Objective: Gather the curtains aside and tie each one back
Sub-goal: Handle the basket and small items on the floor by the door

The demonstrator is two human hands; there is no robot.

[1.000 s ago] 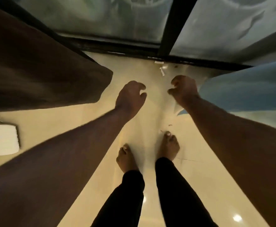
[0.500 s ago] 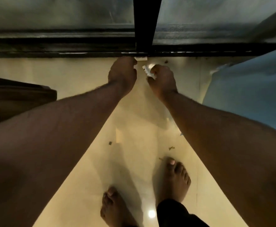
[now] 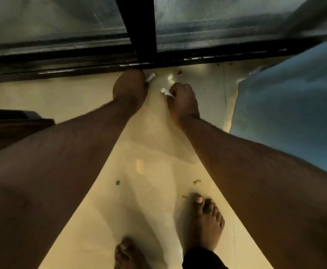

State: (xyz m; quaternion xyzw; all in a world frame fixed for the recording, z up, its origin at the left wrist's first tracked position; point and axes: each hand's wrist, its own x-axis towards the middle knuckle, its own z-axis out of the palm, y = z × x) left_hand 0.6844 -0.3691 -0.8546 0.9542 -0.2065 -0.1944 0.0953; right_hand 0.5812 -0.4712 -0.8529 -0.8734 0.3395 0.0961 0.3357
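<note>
Left hand (image 3: 130, 90), right hand (image 3: 182, 100) each pinch white piece; fingers hidden.

Bare forearms, feet; black trouser leg (image 3: 201, 258)

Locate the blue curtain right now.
Head view: the blue curtain hangs at the right edge, just right of the right hand, below the dark window frame.

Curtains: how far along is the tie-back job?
Done: nothing visibly tied; the blue curtain at right hangs loose, with no tie around it. In hand: the left hand and the right hand each pinch a small white piece, possibly a tie, low by the window frame. Left: gathering and tying both curtains.
</note>
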